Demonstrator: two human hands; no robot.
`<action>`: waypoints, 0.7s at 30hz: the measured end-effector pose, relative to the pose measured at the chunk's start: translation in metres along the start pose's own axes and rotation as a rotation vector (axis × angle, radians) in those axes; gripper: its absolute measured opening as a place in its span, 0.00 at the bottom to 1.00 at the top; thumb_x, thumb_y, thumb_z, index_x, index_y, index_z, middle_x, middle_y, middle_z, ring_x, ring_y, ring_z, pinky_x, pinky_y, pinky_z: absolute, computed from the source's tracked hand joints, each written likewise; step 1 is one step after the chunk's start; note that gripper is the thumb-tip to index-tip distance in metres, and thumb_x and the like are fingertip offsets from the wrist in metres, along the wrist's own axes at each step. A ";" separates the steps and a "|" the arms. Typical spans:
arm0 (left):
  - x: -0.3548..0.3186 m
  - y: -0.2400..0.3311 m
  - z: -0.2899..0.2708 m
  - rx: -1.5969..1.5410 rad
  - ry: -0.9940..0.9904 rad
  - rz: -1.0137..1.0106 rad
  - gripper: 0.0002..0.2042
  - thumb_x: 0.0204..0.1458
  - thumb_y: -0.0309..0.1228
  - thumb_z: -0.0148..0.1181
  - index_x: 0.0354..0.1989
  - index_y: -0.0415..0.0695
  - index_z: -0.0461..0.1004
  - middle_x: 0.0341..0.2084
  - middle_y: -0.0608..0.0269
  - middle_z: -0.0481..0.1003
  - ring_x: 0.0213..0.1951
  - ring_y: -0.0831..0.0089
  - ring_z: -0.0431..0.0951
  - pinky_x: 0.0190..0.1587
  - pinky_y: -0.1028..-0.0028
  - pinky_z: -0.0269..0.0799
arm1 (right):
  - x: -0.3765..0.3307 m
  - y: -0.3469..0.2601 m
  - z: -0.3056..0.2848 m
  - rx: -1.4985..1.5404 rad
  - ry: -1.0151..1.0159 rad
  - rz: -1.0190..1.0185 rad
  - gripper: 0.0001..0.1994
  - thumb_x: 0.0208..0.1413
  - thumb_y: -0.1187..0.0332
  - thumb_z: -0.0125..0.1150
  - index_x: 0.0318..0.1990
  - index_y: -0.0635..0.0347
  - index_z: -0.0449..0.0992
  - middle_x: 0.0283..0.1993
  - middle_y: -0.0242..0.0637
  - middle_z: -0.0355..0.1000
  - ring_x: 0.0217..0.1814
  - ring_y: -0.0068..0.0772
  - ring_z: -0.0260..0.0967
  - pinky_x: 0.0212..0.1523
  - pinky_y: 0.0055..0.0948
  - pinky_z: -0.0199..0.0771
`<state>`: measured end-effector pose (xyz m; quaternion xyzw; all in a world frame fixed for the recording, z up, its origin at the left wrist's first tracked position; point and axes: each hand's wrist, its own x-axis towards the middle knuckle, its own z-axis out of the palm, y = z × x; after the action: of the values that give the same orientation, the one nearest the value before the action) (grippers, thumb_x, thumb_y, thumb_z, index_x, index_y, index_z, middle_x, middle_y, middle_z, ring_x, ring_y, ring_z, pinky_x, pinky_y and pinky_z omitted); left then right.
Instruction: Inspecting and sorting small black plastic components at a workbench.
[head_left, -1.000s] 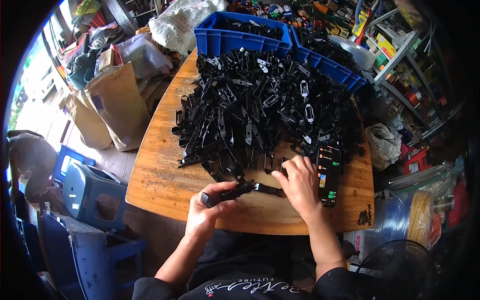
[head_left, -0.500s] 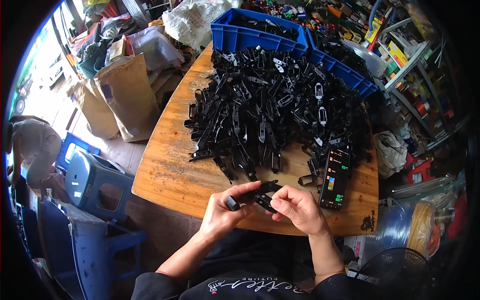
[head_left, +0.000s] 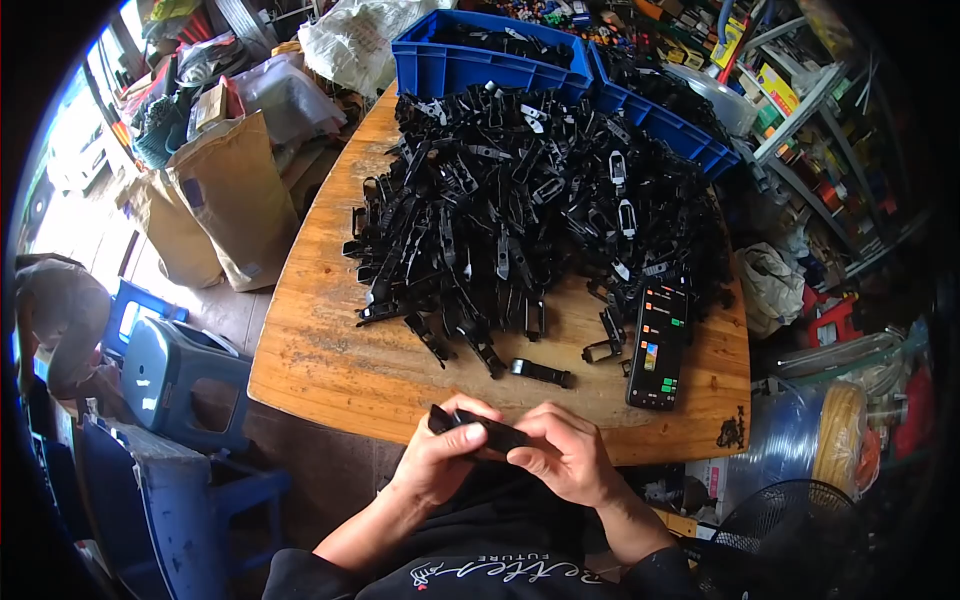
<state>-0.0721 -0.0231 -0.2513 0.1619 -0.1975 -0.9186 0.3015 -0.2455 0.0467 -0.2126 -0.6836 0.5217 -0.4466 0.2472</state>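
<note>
Both hands are closed on one long black plastic part (head_left: 500, 434), held tilted above the table's near edge. My left hand (head_left: 440, 458) grips its left end, with the thumb lying along the top. At the other end, my right hand (head_left: 565, 455) has its fingers curled round the part, and they hide that end. Just beyond my hands, a similar loose black part (head_left: 541, 373) lies alone on the wood. Farther back is a big heap of black plastic parts (head_left: 500, 210), some showing grey or silvery pieces.
A phone (head_left: 656, 348) with a lit screen lies right of my hands on the wooden table (head_left: 310, 350). Blue crates (head_left: 490, 70) holding black parts stand behind the heap. Blue-grey stools (head_left: 190, 375) and paper sacks (head_left: 235, 195) are at left; a black fan (head_left: 790, 525) is low right.
My hands have drawn back toward my body with the black part, which now sits at a different angle. A loose part now shows fully on the table beyond them.
</note>
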 end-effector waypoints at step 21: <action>0.018 0.022 0.027 0.317 0.225 0.111 0.10 0.41 0.20 0.60 0.34 0.37 0.71 0.20 0.58 0.75 0.21 0.75 0.74 0.24 0.80 0.67 | 0.018 0.039 -0.042 -0.386 0.086 -0.035 0.06 0.49 0.74 0.61 0.36 0.61 0.76 0.39 0.37 0.73 0.44 0.37 0.70 0.44 0.33 0.70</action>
<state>-0.0865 -0.0428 -0.2208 0.2978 -0.3136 -0.8340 0.3426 -0.3001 0.0220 -0.2172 -0.7076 0.5958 -0.3711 0.0811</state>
